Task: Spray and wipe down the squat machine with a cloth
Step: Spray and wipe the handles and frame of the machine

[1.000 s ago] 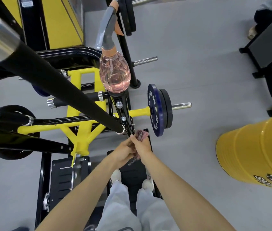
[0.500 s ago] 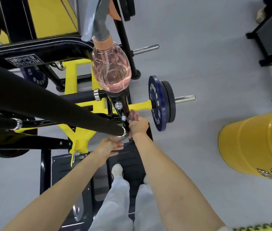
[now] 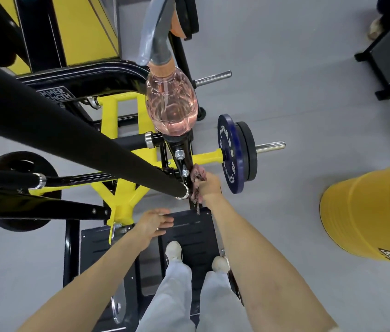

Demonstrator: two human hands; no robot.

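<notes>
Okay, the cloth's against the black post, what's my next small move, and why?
Probably slide the cloth up the black post with your right hand. That hand grips the cloth against the post beside the lower bolt, and the stretch up to the spray bottle lies just above it.
</notes>
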